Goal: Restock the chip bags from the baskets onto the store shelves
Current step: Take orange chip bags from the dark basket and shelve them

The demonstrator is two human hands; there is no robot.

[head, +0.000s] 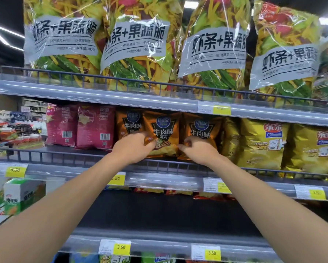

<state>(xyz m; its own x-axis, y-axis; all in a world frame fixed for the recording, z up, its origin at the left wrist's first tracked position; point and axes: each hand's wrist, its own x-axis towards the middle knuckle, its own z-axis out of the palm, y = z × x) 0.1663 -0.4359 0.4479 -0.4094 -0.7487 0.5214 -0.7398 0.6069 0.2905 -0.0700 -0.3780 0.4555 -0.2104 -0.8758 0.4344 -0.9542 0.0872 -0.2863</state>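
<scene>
The left hand (134, 147) curls its fingers over the lower left corner of the orange chip bag (164, 130), and the right hand (198, 149), fingers bent, grips its lower right edge. The bag stands upright on the middle shelf (94, 151) just behind the front rail (45, 155), between matching orange bags (205, 128). To seat it well, I would push its base back level, square its face with those neighbours, and release only once it stands unaided.

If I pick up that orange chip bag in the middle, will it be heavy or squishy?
Probably light: the orange bag looks puffed with air. Likely crinkly and slippery, since its surface shines. It may tip easily, standing upright behind the rail.
</scene>
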